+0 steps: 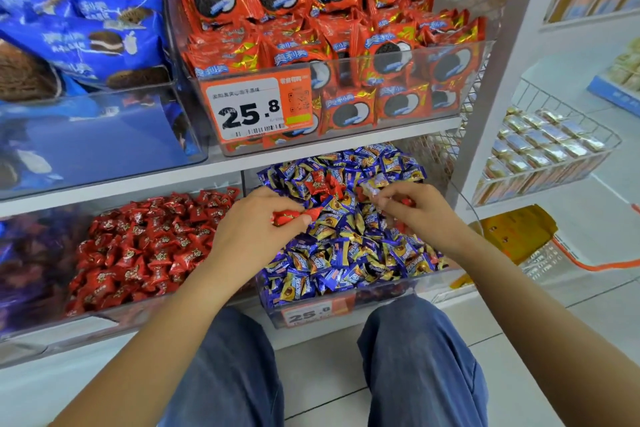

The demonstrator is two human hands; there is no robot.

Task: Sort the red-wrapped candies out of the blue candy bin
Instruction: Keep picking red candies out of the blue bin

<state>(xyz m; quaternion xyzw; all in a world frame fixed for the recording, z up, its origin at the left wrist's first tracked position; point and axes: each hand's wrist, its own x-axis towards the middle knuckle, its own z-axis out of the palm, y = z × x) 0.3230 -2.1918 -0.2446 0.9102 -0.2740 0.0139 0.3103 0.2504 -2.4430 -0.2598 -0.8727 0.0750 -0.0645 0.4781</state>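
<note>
A person is crouched in front of a shop shelf, and both hands are over the blue candy bin (346,302) on the low shelf. The bin is a clear box full of small candies in blue and gold wrappers (349,253). A white and orange price tag (313,315) sticks to its front wall.

The left hand (258,222) is at the left side of the bin. Its grip is closed on a red candy (289,217), with the fingers curled round it and the thumb on top. The red wrapper sticks out between the fingers.

The right hand (414,208) is over the middle of the bin, a bit farther back. Its fingers are curled too. It pinches a small red candy (408,200) near the fingertips, and a pale wrapper (369,188) shows at the tips as well.

A few more red candies (323,184) lie on top of the blue pile, between the two hands and toward the back of the bin.

Just to the left sits another clear bin of red candies (149,250), packed full.

On the shelf above is a clear bin of red cookie packs (339,45) with a big orange price tag (258,106) that reads 25.8. Left of it are blue cookie packs (93,31). On the right, a wire basket (550,146) holds gold-wrapped sweets.

The person's knees in blue jeans (415,367) show at the bottom, over a white tiled floor (325,378).
</note>
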